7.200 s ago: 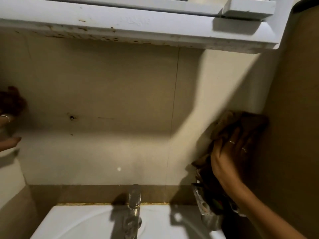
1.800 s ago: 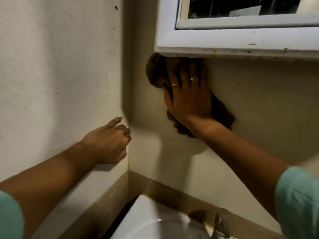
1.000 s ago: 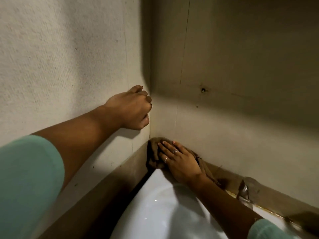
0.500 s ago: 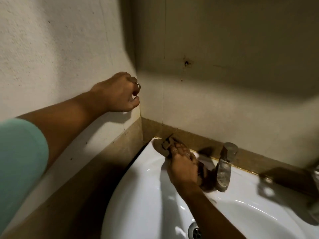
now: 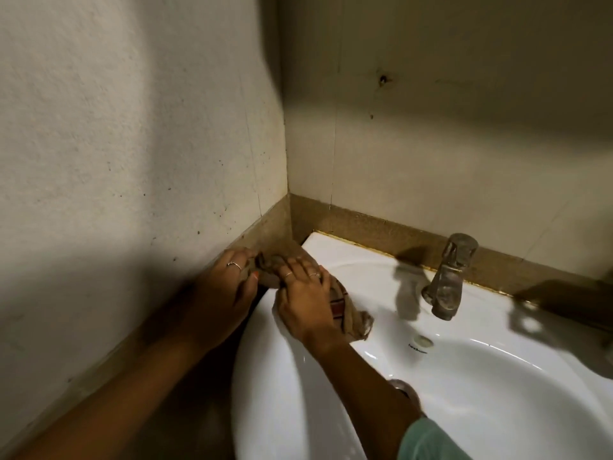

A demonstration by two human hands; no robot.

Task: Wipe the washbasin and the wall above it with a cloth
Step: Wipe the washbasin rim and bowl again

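Note:
A white washbasin (image 5: 365, 267) fills the lower right, set into a corner between two pale walls. The back wall (image 5: 431, 161) rises above it. A brown cloth (image 5: 350, 315) lies bunched on the basin's back left rim. My right hand (image 5: 305, 297) presses flat on top of the cloth. My left hand (image 5: 225, 287) sits at the basin's left edge, its fingers pinching the cloth's far end near the side wall. Most of the cloth is hidden under both hands.
A dull metal tap (image 5: 447, 280) stands on the basin's back rim, right of my hands. A brown skirting strip (image 5: 365, 227) runs along both walls. The side wall (image 5: 132, 144) is close on the left. A small hole (image 5: 383, 80) marks the back wall.
My left hand has dropped from the side wall to the basin's left edge and taken hold of the cloth. My right hand and the cloth have slid left along the rim, away from the tap.

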